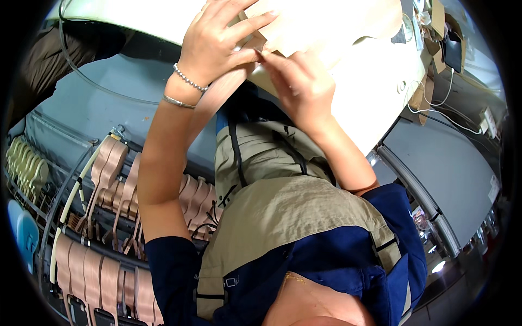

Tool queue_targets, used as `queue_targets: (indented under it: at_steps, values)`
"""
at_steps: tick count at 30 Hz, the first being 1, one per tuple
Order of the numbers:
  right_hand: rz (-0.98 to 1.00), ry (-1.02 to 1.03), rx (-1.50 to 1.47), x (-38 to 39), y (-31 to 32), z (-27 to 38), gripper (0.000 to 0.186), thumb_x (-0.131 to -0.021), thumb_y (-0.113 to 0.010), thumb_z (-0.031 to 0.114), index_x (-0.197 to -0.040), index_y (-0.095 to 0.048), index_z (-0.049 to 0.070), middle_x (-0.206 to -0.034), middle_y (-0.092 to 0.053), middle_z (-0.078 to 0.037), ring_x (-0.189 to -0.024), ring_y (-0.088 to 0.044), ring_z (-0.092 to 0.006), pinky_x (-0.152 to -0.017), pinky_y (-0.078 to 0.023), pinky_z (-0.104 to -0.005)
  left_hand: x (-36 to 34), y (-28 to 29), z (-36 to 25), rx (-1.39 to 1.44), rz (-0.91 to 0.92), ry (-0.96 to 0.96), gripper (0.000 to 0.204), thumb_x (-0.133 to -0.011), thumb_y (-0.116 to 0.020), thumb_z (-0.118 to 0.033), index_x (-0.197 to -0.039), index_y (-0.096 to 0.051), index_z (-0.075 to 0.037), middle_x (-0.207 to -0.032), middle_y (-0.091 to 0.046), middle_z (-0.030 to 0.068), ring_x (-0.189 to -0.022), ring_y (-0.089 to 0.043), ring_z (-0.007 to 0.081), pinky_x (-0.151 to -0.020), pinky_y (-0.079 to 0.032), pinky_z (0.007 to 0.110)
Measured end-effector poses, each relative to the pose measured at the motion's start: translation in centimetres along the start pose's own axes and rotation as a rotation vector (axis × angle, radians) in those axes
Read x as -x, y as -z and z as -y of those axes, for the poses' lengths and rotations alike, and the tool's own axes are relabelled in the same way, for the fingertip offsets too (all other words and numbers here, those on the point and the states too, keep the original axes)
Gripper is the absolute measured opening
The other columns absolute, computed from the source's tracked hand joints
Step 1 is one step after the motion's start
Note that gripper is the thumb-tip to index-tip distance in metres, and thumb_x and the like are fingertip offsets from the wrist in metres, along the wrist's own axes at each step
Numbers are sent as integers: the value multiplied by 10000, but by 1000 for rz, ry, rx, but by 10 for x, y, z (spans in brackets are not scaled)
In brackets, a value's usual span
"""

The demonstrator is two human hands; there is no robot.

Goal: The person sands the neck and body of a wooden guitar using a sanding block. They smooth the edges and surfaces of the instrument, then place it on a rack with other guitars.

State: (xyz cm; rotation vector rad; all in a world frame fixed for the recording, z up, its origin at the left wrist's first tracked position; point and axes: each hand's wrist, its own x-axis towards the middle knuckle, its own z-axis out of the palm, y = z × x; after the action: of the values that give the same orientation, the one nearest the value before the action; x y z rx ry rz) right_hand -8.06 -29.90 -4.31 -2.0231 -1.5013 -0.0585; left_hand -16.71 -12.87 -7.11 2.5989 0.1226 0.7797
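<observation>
Over the worktop's near edge, both hands meet at a long, flat, pinkish-copper piece (222, 93) that slants down behind my left forearm. My left hand (215, 41) grips its upper end, thumb on the near side and fingers reaching over the top. A beaded bracelet and a bangle circle that wrist. My right hand (304, 89) is closed in a pinch right by the left thumb. Something small and thin shows at its fingertips, too small to name. The piece's far end is hidden by my left hand and arm.
A bright pale worktop (359, 92) spans the top. Below left, a wire rack (89, 239) carries several pinkish-copper pieces (87, 266); several cream pieces (27, 163) hang farther left. White cables (446, 106) and cardboard boxes (437, 22) are at upper right. Another person's dark trouser leg (49, 65) shows upper left.
</observation>
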Motion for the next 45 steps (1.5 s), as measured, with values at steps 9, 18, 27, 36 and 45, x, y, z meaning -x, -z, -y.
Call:
queue_targets:
  at_steps: [9,18,27,36,45]
  values:
    - [62,7,-17,-3,6,-4,216,-703,-700,53,-913,-679,98,-652,-515,-29,-556,-508,-182,-492,-431,-290,-3,2,-3,41,23,30,609,-608,-728,-428,-1122,-627,-116,-1293,-494,178,-1204,-463,358,-958,-387,471]
    - [47,121,56,-10,10,-6,230,-682,-721,23,-899,-682,90,-602,-473,-20,-526,-480,-150,-470,-408,-288,-4,5,-6,69,42,54,592,-617,-736,-386,-1126,-620,-107,-1316,-479,175,-1221,-449,357,-979,-371,472]
    - [59,173,5,-19,10,-16,254,-643,-722,29,-887,-683,88,-607,-470,-17,-547,-482,-167,-475,-408,-290,-3,3,-5,103,-1,57,567,-613,-733,-309,-1132,-619,-114,-1318,-477,178,-1223,-448,359,-980,-379,462]
    - [81,234,-16,-29,13,-27,275,-630,-729,56,-897,-675,97,-620,-472,-2,-546,-475,-153,-464,-409,-278,-7,12,-13,107,75,131,560,-600,-721,-260,-1135,-627,-125,-1310,-484,177,-1228,-448,352,-979,-376,477]
    - [87,231,80,-30,16,-22,266,-646,-724,88,-905,-677,127,-622,-476,8,-547,-480,-149,-479,-418,-280,-6,15,-15,63,86,127,521,-637,-704,-275,-1133,-631,-129,-1307,-488,173,-1224,-454,349,-980,-374,483]
